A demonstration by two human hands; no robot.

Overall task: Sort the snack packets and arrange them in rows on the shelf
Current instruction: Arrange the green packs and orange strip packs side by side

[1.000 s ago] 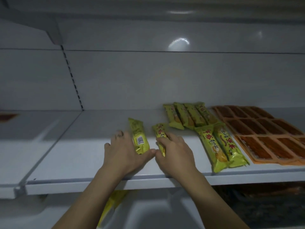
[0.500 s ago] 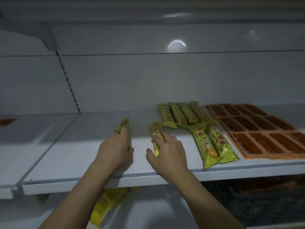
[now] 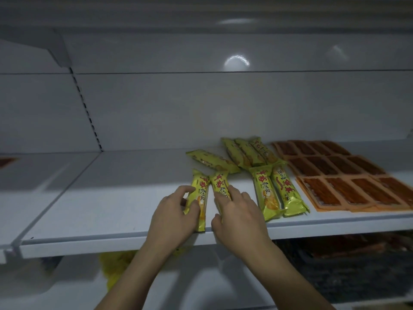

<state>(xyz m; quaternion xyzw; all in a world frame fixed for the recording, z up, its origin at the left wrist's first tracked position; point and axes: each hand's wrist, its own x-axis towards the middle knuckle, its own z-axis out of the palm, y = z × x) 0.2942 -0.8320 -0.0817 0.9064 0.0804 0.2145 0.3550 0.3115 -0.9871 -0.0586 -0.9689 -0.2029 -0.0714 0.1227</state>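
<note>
On the white shelf (image 3: 107,198), my left hand (image 3: 174,218) grips a yellow-green snack packet (image 3: 199,193) lying face up near the front edge. Right beside it, my right hand (image 3: 240,211) covers and holds a second such packet (image 3: 220,181). Behind them a third packet (image 3: 212,161) lies askew. Three more (image 3: 249,152) stand in a back row, and two (image 3: 277,193) lie side by side in front of that row.
Flat orange packets (image 3: 337,173) lie in rows on the shelf's right part. Below the shelf are yellow packets (image 3: 116,265) at the left and dark reddish packets (image 3: 362,247) at the right. An orange packet (image 3: 5,161) shows on the neighbouring shelf at far left.
My left hand has turned its packet face up and brought it next to the one under my right hand. One packet from the back row now lies askew.
</note>
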